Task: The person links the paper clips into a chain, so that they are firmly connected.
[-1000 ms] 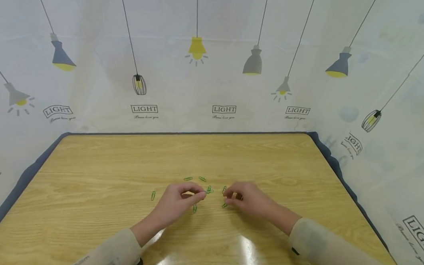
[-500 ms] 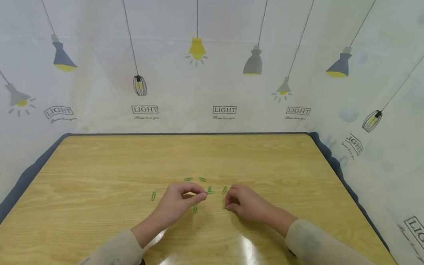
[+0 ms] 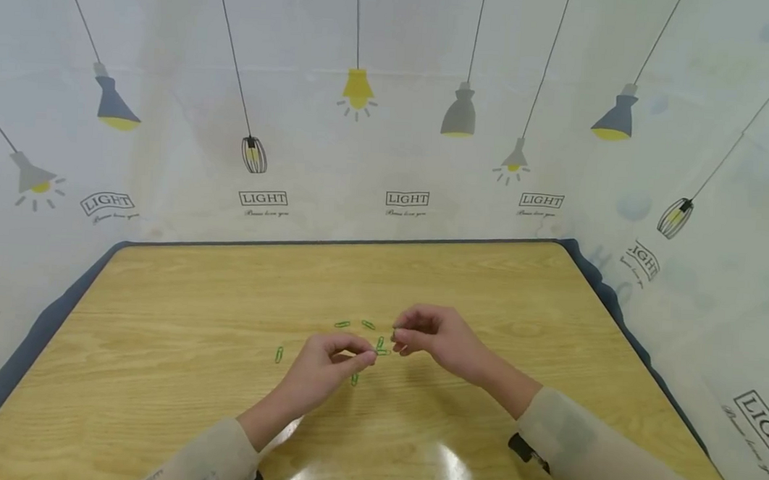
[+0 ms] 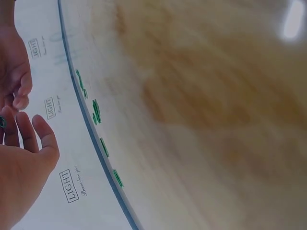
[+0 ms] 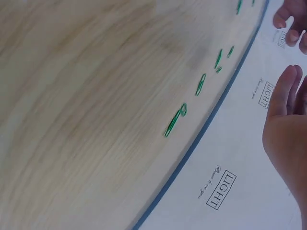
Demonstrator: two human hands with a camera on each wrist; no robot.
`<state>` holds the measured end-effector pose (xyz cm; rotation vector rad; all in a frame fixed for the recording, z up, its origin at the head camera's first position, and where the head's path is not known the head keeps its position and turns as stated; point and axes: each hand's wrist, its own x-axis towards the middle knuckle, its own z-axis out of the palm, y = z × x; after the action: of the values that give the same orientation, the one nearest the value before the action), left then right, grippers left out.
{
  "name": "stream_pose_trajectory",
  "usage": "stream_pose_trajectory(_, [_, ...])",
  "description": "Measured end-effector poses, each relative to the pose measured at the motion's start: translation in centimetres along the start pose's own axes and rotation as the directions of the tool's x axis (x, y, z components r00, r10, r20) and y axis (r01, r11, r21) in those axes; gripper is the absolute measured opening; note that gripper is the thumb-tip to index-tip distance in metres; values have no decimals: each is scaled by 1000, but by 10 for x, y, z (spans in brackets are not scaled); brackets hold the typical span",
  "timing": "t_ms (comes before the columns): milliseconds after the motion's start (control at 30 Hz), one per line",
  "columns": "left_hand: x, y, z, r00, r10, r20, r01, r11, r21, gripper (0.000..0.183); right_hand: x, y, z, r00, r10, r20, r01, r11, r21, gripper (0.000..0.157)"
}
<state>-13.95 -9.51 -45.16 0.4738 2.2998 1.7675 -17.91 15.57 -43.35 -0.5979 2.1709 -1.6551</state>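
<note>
My left hand (image 3: 329, 364) pinches a green paper clip (image 3: 384, 352) between thumb and forefinger, its end jutting to the right; a bit of green also shows at those fingers in the left wrist view. A second green clip (image 3: 380, 341) appears right above it and overlaps it in the head view. To the right, my right hand (image 3: 441, 341) is raised with thumb and forefinger together, pinching a paper clip (image 3: 393, 335) of which only a tiny part shows. The two hands' fingertips are a short way apart, over the table.
Loose green paper clips lie on the wooden table (image 3: 225, 290): two clips behind the hands, one (image 3: 342, 324) and another (image 3: 368, 325), one at left (image 3: 279, 355), and one (image 3: 354, 379) below my left fingers. A lamp-printed white cloth (image 3: 336, 158) surrounds the table.
My right hand picked up the paper clip lying below it and rose up and left toward the left fingertips. The left hand has stayed almost still.
</note>
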Motion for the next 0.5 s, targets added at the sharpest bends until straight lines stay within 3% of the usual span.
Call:
stream_pose_trajectory(100, [0, 0, 1, 1000, 3, 13, -3, 1000, -3, 25, 0, -5, 4, 1000, 27, 8, -28, 993, 114, 28])
stream_pose_trajectory(233, [1, -2, 3, 999, 22, 34, -22, 1000, -2, 25, -3, -7, 9, 999, 41, 16, -44, 982, 185, 31])
stream_pose_trajectory(500, [0, 0, 5, 998, 54, 42, -55, 998, 8, 22, -7, -6, 12, 999, 25, 29, -30, 978, 205, 30])
